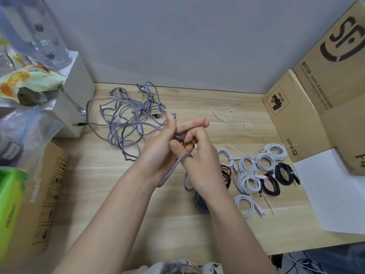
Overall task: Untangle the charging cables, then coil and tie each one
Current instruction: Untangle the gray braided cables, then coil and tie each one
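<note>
Two hands met above the middle of the tabletop (94, 175), both grasping the same grey braided cable (178, 161). The left hand (158, 147) had the cable running through its grip, its fingers stretched out toward the right with the thumb (176, 148) bent near the strand. The right hand (199, 161) curled its fingers round the cable just beside the left thumb, and a loop of the strand hung below both wrists. Under the right forearm lay a dark grey coil (200, 202), partly hidden.

Beyond the hands, toward the wall, the tangled pile of grey cable (128, 117) sprawled on the wood, one dark plug (157, 115) showing near the left fingertips and another plug (79, 124) lying by the white box (79, 95) at the left. To the right of the hands sat a cluster of tied white coils (248, 182) and black coils (282, 173), close together. Loose pale ties (227, 115) rested further back. Cardboard boxes (296, 107) stood along the right edge with a white sheet (331, 194) in front of them, and another cardboard box (49, 194) and a green packet (9, 204) sat on the left.
</note>
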`<state>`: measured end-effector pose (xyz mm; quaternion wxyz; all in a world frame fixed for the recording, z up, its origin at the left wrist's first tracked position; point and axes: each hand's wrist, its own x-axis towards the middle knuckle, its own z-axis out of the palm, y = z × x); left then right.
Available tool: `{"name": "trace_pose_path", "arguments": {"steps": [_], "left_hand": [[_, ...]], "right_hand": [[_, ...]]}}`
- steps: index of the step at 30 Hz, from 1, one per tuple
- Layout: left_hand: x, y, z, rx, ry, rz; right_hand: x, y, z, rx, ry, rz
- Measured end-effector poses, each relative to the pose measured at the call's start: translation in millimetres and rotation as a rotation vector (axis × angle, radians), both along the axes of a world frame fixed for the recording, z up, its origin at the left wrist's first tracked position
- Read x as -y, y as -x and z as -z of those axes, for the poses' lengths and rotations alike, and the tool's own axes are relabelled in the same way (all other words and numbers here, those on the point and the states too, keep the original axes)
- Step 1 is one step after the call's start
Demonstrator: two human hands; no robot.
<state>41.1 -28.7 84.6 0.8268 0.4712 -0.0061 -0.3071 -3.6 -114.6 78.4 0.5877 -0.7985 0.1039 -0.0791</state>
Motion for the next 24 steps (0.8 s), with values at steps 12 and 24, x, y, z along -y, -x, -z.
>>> {"name": "trace_pose_path", "arguments": {"steps": [12,24], "left_hand": [[-4,-7,-1,-0.149,0.003,-0.010],[-43,-44,41,-0.527,0.076,-0.352]], "right_hand": [[-3,8,-13,0.139,-0.088,0.090],[16,32,-53,0.557,-0.239,0.218]]}}
